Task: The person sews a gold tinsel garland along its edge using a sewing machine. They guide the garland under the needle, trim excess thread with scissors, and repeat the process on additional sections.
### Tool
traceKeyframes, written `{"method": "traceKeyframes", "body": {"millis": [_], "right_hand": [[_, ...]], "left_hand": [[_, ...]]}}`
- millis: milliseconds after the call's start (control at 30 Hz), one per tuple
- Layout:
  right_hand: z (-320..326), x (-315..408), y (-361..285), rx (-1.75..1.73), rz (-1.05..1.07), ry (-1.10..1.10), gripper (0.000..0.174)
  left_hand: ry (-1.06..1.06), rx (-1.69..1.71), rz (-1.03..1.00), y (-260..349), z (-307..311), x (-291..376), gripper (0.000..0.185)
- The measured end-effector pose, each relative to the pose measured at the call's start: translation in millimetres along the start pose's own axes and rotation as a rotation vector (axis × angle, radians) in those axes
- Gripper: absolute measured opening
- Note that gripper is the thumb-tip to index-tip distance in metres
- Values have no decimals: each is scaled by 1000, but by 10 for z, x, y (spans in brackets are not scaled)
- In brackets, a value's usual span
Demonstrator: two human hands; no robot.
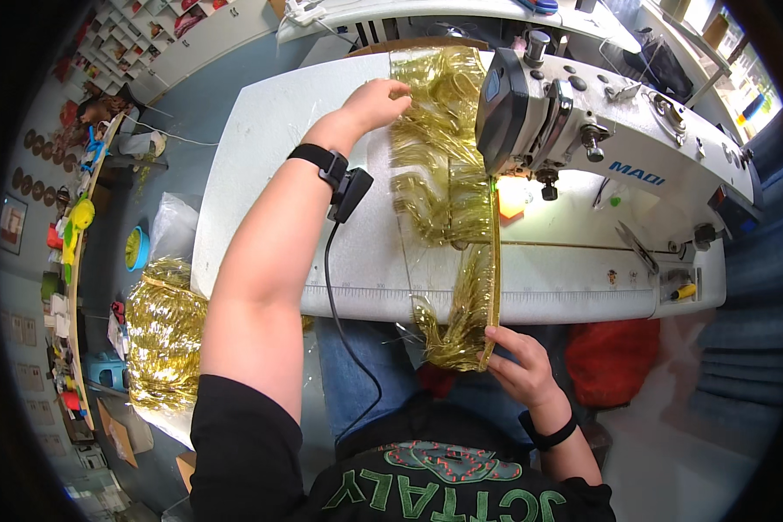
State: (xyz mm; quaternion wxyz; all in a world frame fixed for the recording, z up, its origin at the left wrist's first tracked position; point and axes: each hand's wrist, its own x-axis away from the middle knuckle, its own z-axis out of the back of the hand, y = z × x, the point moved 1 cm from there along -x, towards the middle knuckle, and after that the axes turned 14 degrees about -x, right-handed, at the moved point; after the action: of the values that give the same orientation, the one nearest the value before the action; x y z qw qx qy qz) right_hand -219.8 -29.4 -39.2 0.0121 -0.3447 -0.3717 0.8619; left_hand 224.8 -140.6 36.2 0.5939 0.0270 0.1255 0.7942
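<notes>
Gold metallic tinsel fringe (440, 202) lies across the white sewing machine bed, left of the MAQI sewing machine (581, 143). Its banded edge (495, 274) runs from under the machine head down past the table's front edge. My right hand (522, 365) pinches the lower end of this band between thumb and fingers. Over the upper part of the fringe, my left hand (382, 103) is raised with bent fingers at the strands; whether it grips any cannot be told. The needle area is lit, and the needle itself is hidden behind the head.
Metal snips (638, 248) lie on the bed at the right, near a yellow-handled tool (682, 291) in a recess. A big bundle of gold fringe (164, 339) stands left of the table. A black cable (333, 280) hangs from my left wrist device. A red stool seat (613, 362) is at the right.
</notes>
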Motion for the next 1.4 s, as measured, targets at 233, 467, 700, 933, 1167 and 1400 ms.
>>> {"method": "traceKeyframes", "body": {"millis": [233, 467, 700, 933, 1167, 1400], "right_hand": [[-65, 5, -17, 8, 33, 6, 21], [-68, -23, 20, -30, 112, 36, 19], [4, 123, 20, 100, 122, 111, 23], [30, 287, 76, 171, 89, 88, 28], [-1, 321, 106, 182, 92, 64, 26], [-1, 351, 139, 182, 95, 66, 26]], "left_hand": [[-3, -517, -133, 833, 38, 1004, 34], [261, -169, -614, 1819, -343, 2047, 50], [308, -46, -537, 1912, -597, 2399, 48], [199, -4, -509, 2107, -645, 2929, 57], [167, 49, -500, 2193, -796, 3078, 66], [143, 47, -502, 2226, -841, 3128, 69]]}}
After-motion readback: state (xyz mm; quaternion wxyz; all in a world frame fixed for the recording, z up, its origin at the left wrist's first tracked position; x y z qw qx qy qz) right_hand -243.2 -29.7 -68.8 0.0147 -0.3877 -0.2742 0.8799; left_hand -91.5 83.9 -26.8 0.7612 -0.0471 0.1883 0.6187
